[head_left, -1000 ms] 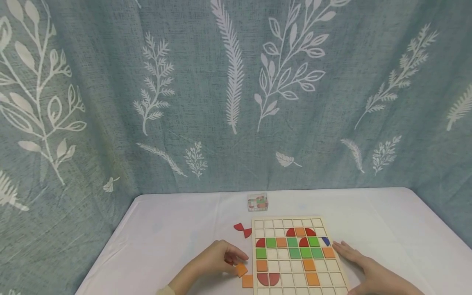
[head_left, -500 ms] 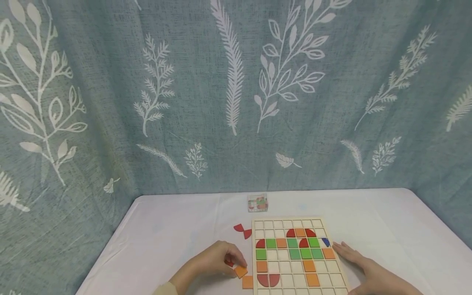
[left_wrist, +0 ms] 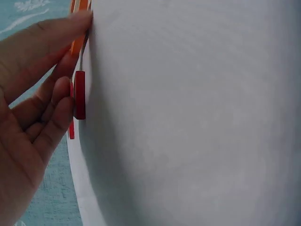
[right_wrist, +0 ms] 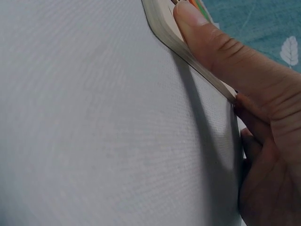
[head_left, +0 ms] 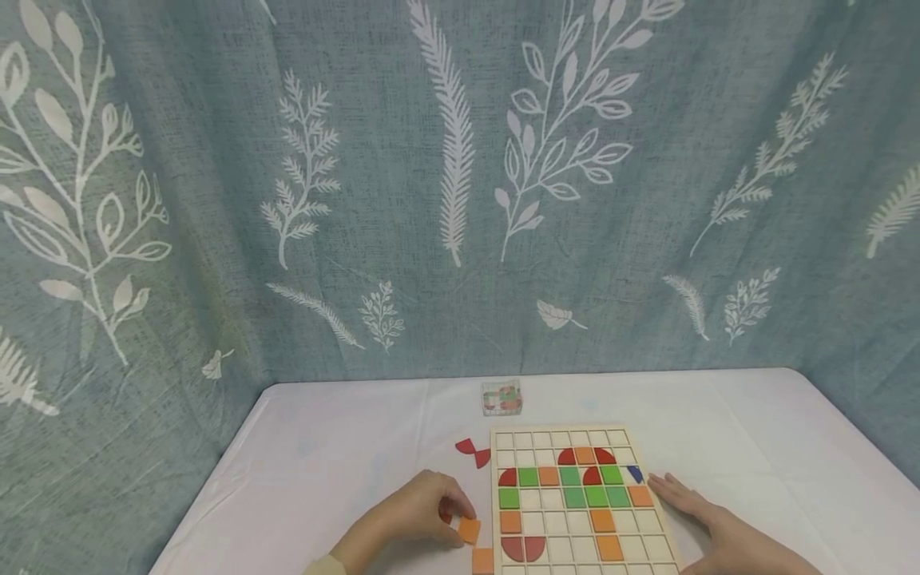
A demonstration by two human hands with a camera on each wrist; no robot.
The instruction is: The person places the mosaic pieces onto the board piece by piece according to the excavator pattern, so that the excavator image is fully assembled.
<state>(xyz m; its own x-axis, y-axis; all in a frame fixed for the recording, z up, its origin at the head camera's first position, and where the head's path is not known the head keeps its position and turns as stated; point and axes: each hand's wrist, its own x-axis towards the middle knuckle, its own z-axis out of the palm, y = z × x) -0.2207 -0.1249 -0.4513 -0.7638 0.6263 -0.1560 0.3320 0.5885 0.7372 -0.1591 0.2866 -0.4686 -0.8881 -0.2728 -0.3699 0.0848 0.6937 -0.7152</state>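
Observation:
My left hand (head_left: 424,509) is left of the wooden grid board (head_left: 530,438), its thumb and fingers pinching an orange square tile (head_left: 469,530) just above or on the cloth. A red piece (head_left: 446,513) shows partly under its curled fingers; in the left wrist view a red piece (left_wrist: 80,95) lies right beside the fingertips. A second orange tile (head_left: 482,561) lies just below the held one, against the board's left edge. My right hand (head_left: 707,523) rests along the board's right edge with extended fingers. In the right wrist view its thumb (right_wrist: 221,47) lies over the board's rim (right_wrist: 162,26).
Green, orange and red tiles, such as this green tile (head_left: 596,497), and a blue piece (head_left: 636,474) sit in the board's cells. Two red pieces (head_left: 474,453) lie left of the board. A clear box (head_left: 501,397) of pieces stands behind it on the white cloth (head_left: 345,447).
My left fingers have closed on the orange tile and turned it from slanted to nearly square with the board. The lower orange tile has slid nearer the front. My right hand stays put.

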